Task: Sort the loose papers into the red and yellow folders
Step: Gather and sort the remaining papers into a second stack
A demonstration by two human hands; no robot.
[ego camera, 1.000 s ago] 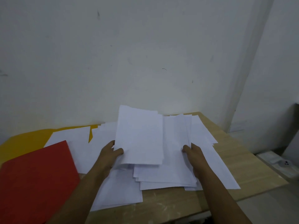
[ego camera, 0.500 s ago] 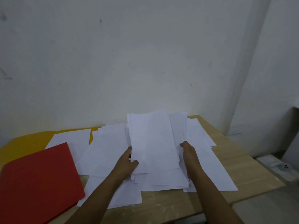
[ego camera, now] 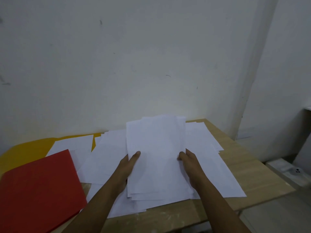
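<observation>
a stack of papers (ego camera: 155, 158) is pinched at both side edges by left hand (ego camera: 128, 163) and right hand (ego camera: 188, 159), probably to square it up; red folder (ego camera: 38, 190) waits closed at the table's (ego camera: 239, 163) left edge

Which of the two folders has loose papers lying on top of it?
The yellow folder, at the table's far left against the wall; white sheets overlap its right part. The red folder lies nearer, nothing on it.
</observation>
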